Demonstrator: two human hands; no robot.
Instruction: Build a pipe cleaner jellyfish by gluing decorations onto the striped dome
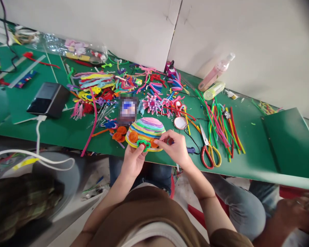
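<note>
**Striped Hat (147,126) Supported in Both Hands**

The hat is positioned above the near edge of the green table (254,154), at mid-scene. Its lower rim is clasped in the left hand (134,160), with the thumb pressed on the green flower (140,142) at the front. The right hand (176,147) is narrowed to a pinch, and the right orange rosette (152,142) is held at the fingertips. Loose orange rosettes (119,133) are located just left of the hat. Scissors (205,138), blades apart, are placed to the right, near a bundle of fuzzy stems (221,128). A dark box (48,99) is situated far left.
</note>
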